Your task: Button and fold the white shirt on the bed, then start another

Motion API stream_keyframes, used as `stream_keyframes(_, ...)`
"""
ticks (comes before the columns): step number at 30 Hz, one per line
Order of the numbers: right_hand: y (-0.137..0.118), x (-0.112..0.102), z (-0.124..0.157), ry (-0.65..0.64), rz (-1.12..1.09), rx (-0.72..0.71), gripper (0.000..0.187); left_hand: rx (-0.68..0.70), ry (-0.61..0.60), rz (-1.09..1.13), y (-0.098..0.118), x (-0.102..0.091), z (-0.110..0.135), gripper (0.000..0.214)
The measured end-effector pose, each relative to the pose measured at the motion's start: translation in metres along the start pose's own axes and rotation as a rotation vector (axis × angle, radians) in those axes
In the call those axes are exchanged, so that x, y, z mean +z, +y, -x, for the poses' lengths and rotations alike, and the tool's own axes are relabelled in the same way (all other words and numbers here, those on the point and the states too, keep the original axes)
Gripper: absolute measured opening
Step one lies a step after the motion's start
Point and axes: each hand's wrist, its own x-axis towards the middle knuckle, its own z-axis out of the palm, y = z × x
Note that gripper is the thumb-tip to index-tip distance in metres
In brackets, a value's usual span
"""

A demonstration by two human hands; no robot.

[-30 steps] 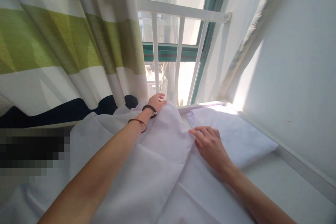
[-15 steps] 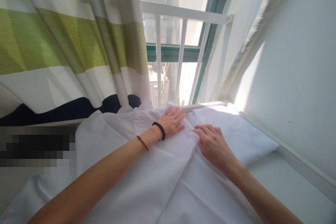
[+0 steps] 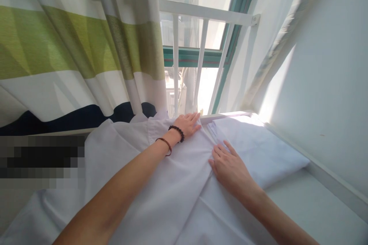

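Observation:
A large white garment [image 3: 161, 183], possibly a coat, is spread over the surface in front of me with a few soft creases. My left hand [image 3: 188, 125] lies palm down near its far edge, fingers stretched out, a dark beaded bracelet and a brown cord on the wrist. My right hand [image 3: 228, 162] rests on the overlapping front edge of the garment. Its fingers lie on the cloth, loosely extended, with no fold visibly pinched in them. Just beyond it to the right is a flat folded piece of white cloth [image 3: 258, 145].
A white-and-green curtain [image 3: 109, 49] hangs at the left. White rails [image 3: 201, 57] stand before a green-framed window [image 3: 244, 4]. A white wall [image 3: 324, 84] borders the right side, with a raised edge [image 3: 330, 176] along the surface. A blurred, pixelated patch covers part of the left.
My left hand has slid slightly towards the far edge. The right hand has lowered onto the garment, its fingers going from bent to more extended. The view has shifted a little.

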Motion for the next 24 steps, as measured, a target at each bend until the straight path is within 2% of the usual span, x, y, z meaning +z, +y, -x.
stream_keyframes(3,-0.013,-0.005,0.002,-0.003,-0.078,0.062,0.037,-0.022,-0.003,-0.003,0.003,0.000,0.001,0.056)
stream_keyframes(7,-0.024,0.007,0.012,-0.013,-0.167,0.050,0.061,-0.072,-0.019,0.003,0.006,-0.002,0.002,0.057)
stream_keyframes(11,-0.022,0.016,0.020,-0.092,-0.207,0.087,0.064,-0.184,-0.072,0.022,0.005,-0.006,-0.006,0.054)
stream_keyframes(15,-0.019,0.013,0.021,-0.140,-0.215,0.088,0.067,-0.301,-0.138,0.031,0.003,-0.006,-0.019,0.056)
stream_keyframes(19,-0.020,0.012,0.020,-0.162,-0.236,0.088,0.067,-0.337,-0.149,0.037,0.003,-0.005,-0.024,0.060)
stream_keyframes(24,-0.019,0.012,0.020,-0.114,-0.251,0.110,0.067,-0.323,-0.115,0.044,0.004,-0.005,-0.019,0.058)
